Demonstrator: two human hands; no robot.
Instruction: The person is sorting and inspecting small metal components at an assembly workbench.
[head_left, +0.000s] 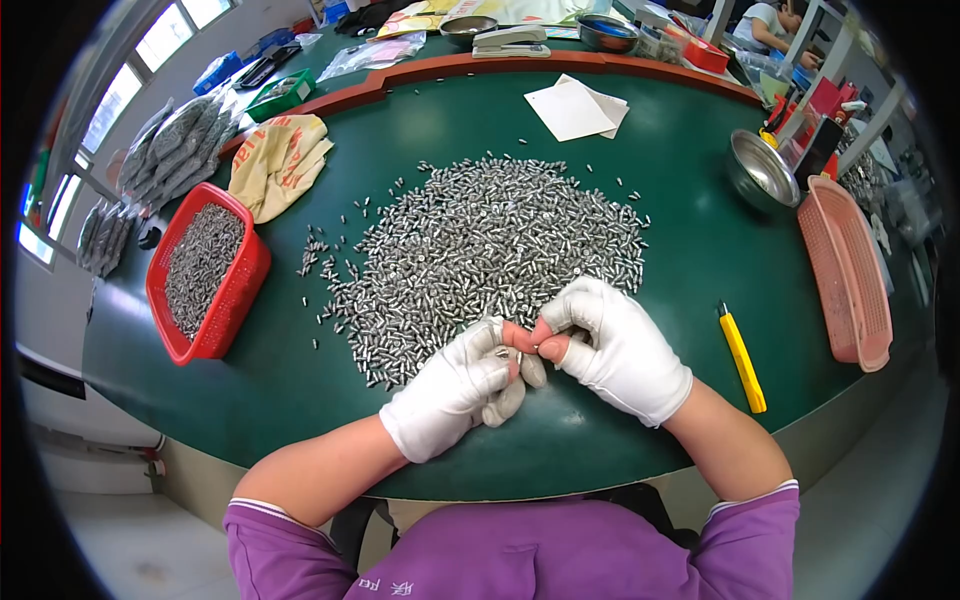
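Both of my hands wear white gloves with bare fingertips and meet at the near edge of a large pile of small silver metal pins (490, 245) on the green table (680, 250). My left hand (455, 390) and my right hand (615, 345) pinch together at the fingertips, where a small silver pin seems to be held; it is too small to tell which hand grips it. Loose pins lie scattered round the pile's left side.
A red basket (245, 285) full of pins stands at the left, a yellow cloth (280, 160) behind it. A yellow utility knife (742, 358) lies right of my right hand. A pink basket (850, 270), a steel bowl (760, 172) and white paper (575, 108) sit farther right and back.
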